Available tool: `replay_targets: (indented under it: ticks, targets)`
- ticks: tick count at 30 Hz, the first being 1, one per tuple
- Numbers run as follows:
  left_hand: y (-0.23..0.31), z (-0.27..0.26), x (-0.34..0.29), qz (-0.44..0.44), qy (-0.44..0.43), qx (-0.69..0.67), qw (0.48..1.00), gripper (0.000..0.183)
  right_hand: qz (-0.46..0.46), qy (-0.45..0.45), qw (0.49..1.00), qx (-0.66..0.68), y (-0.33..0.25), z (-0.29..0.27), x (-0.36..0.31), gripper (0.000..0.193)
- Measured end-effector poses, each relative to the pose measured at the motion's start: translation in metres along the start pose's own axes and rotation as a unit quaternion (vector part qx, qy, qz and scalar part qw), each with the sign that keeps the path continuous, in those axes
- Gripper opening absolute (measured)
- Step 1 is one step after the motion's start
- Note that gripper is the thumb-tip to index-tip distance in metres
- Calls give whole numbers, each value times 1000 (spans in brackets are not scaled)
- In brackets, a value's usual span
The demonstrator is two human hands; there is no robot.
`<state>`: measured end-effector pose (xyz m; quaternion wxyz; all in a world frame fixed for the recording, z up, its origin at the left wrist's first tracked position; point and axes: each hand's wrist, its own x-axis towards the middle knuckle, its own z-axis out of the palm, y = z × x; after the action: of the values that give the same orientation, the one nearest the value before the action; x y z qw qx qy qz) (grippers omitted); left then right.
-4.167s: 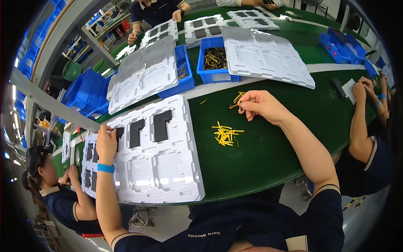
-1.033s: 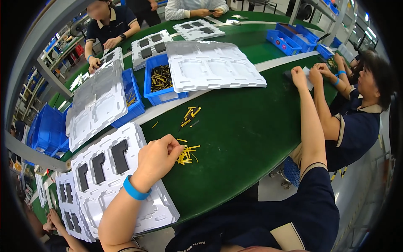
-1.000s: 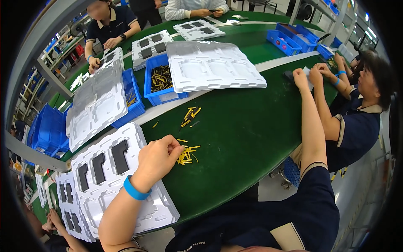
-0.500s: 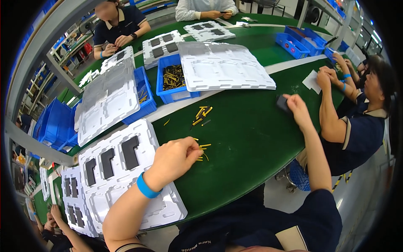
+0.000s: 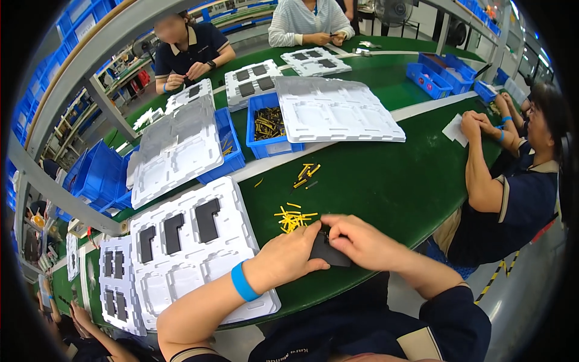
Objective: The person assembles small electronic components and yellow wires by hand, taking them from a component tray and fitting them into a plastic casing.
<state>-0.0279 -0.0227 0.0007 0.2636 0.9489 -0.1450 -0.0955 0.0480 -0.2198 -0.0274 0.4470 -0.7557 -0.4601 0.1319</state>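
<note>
A flat black part point(image 5: 332, 256), with a small detail on its upper edge, is held low over the near edge of the green table. My left hand point(image 5: 288, 248), a blue band on its wrist, grips its left side with the thumb along the lower face. From the right my right hand point(image 5: 357, 242) is closed at its upper edge, fingers bent; whether a strip is pinched there is hidden. Just beyond my left fingers lies a loose heap of thin yellow strips point(image 5: 291, 222). Farther off is a small group of black-and-yellow strips point(image 5: 306, 175).
Left of my arm, a white molded tray point(image 5: 181, 265) holds several black parts point(image 5: 207, 221). Beyond it, a blue bin point(image 5: 271, 146) contains many black-and-yellow strips, partly covered by a white tray point(image 5: 344, 111). Co-workers sit at the far side and right.
My right hand has come left and nearer with the black part, meeting my left hand. My left hand has left the yellow strips and taken hold of the part. The view has shifted slightly.
</note>
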Motion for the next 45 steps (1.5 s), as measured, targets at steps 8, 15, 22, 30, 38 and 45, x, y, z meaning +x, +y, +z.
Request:
replay_targets:
  ticks: [8, 15, 22, 30, 38, 45]
  targets:
    - [3, -6, 2, -35, 58, -11, 998, 54, -124, -11, 992, 32, 0, -30, 108, 9]
    - [-8, -16, 10, -85, 112, -226, 964, 26, -114, 41, 992, 31, 58, -16, 122, 10]
    - [-17, -20, 19, -98, 238, -459, 850, 17, 11, 19, 965, 262, 45, -21, 117, 12]
    - [-20, -20, 18, -177, 272, -402, 856, 15, 62, 21, 939, 338, 25, -18, 111, 17]
    - [-24, -18, 20, -130, 302, -253, 910, 22, 67, 22, 933, 352, 14, -19, 106, 12]
    - [-20, -21, 18, -155, 296, -190, 923, 20, 86, 32, 937, 336, 5, -13, 102, 11]
